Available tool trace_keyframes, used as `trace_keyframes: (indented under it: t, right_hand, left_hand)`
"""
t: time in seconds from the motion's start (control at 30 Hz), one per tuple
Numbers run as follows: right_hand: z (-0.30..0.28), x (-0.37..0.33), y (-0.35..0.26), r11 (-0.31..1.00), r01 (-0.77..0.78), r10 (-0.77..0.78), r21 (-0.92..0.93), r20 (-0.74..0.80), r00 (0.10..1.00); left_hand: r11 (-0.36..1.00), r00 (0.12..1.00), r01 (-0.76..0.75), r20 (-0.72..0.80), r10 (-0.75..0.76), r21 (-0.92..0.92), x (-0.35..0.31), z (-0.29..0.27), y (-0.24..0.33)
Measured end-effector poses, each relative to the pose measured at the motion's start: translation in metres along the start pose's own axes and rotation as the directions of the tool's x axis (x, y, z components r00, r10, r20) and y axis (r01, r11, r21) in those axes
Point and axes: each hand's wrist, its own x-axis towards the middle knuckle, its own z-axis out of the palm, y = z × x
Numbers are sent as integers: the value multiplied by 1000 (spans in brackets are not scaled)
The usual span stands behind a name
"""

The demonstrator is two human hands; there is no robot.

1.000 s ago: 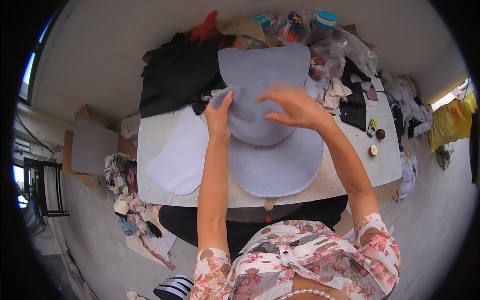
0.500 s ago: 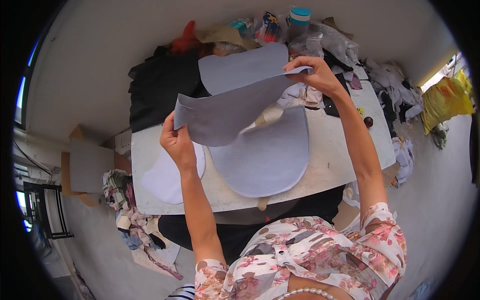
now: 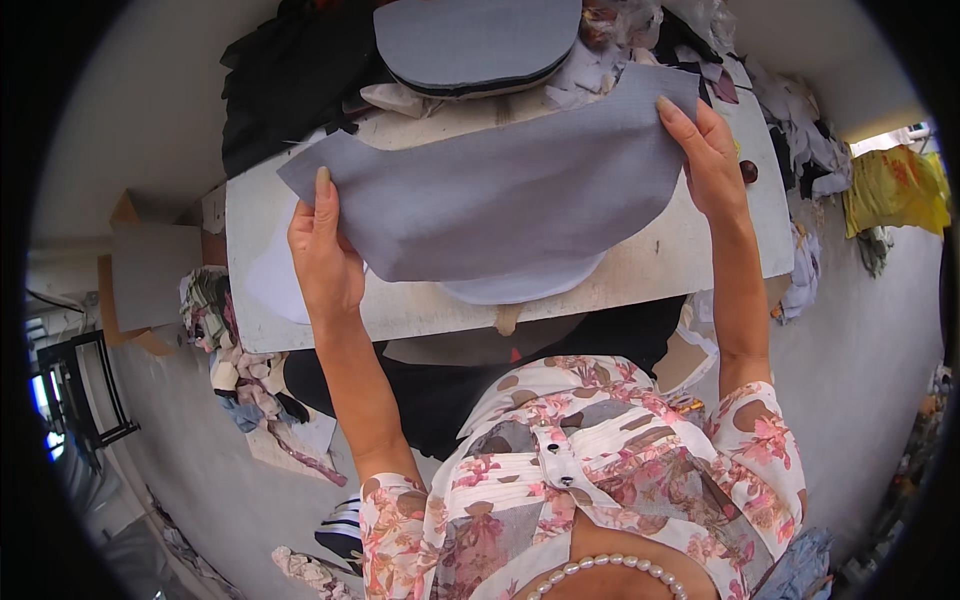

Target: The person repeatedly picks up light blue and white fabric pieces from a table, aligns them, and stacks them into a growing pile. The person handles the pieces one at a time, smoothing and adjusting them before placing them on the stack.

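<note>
Grey cloth panel [image 3: 490,190] is up in front of me, stretched between both hands above the table [image 3: 690,240]. It covers most of a pale rounded piece [image 3: 525,290] lying near the table's front edge.

Risks, my judgement: the panel looks limp, so a loose pinch on one side could let that corner drop and fold under. Uneven pull could skew it; the right end sits farther up the table than the left. Lowered carelessly, its curved lower edge could drag the pale piece askew. Cannot tell whether the two touch.

Hands: left hand [image 3: 328,265] closed on the left end, thumb on the near face, fingers mostly hidden behind. Right hand [image 3: 712,165] pinches the right end likewise, thumb on top. White piece [image 3: 270,280] lies beside my left hand, untouched.
</note>
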Motion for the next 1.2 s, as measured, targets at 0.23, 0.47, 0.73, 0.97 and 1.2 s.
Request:
trace_keyframes:
  t: [0.23, 0.47, 0.73, 0.97, 1.2]
  right_hand:
    - [2, -27, 15, 996, -72, 72, 52, -10, 997]
    - [15, -12, 42, 993, -115, 115, 25, 30, 993]
    - [22, 9, 91, 768, 22, -81, -640, -63, 995]
    - [30, 11, 105, 577, 50, -254, -815, -121, 960]
    - [32, 11, 110, 530, 50, -285, -847, -123, 951]
  left_hand:
    - [995, 994, 95, -58, -96, -16, -24, -5, -8]
    - [971, 963, 223, -174, -206, 89, 3, -18, -43]
    - [625, 968, 124, -231, 93, 771, 30, -23, -73]
    - [526, 942, 134, -273, 196, 840, 30, -18, -87]
    - [477, 937, 168, -290, 193, 863, 32, -15, -87]
